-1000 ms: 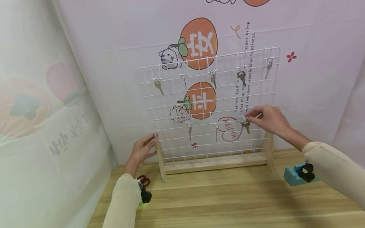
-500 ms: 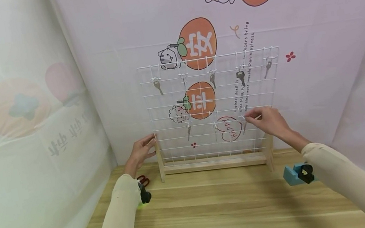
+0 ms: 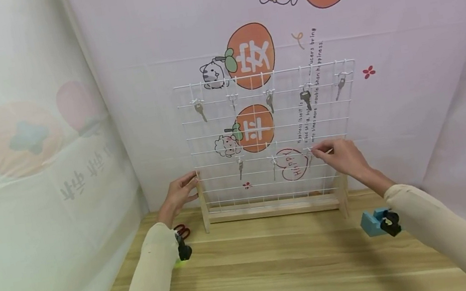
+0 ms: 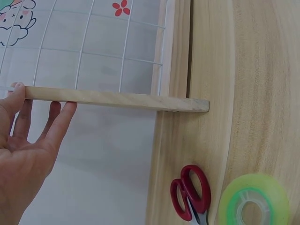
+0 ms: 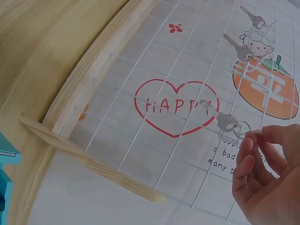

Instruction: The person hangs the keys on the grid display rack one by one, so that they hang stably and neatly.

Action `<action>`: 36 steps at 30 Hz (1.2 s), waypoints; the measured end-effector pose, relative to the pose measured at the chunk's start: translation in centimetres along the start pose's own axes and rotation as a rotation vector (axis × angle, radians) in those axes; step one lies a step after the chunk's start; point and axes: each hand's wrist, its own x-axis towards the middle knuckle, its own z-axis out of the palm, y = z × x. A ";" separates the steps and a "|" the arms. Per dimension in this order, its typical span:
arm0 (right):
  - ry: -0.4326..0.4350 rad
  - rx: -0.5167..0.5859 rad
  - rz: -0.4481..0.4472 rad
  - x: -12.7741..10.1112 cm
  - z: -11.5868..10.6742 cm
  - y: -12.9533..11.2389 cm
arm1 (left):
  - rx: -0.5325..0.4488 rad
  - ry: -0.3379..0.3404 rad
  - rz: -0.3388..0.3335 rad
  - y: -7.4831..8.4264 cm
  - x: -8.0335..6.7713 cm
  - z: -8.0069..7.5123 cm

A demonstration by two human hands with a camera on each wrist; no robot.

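A white wire grid rack (image 3: 258,129) in a wooden stand faces me, with several keys on white hooks. My left hand (image 3: 181,192) grips the left wooden post (image 4: 117,99), thumb on one side and fingertips on the other. On the lower right, my right hand (image 3: 341,155) has thumb and index finger together at the ring of a key (image 5: 228,123). The ring (image 5: 243,123) appears pinched at its edge, beside a white hook (image 3: 308,149); the fingertips hide the exact contact. Two other keys hang in that lower row, including the left key (image 3: 241,168).
Several keys, such as a dark-headed key (image 3: 306,98), hang along the upper row. Red-handled scissors (image 4: 191,192) and a green tape roll (image 4: 229,197) lie by the left forearm. A blue tape dispenser (image 3: 371,224) stands right on the wooden table (image 3: 271,271).
The key at my right hand has turned from broadside to nearly edge-on. My right fingertips have stayed close to the hook, moving only slightly. The left hand keeps its grip on the post.
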 end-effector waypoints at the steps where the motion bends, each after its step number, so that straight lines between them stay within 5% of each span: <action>1: 0.003 0.000 -0.003 0.0 0.1 0.0 | 0.002 0.002 0.001 -0.1 0.0 -0.1; 21: 0.026 0.020 -0.062 -0.4 0.7 -0.6 | 0.091 0.013 0.055 0.4 -1.0 -0.7; 32: 0.176 -0.093 -0.135 -3.1 0.6 0.7 | 0.339 0.009 0.096 1.3 -3.4 -0.1; 36: 0.283 -0.200 -0.200 -4.5 0.7 2.0 | 0.569 0.008 0.195 1.4 -5.9 -0.7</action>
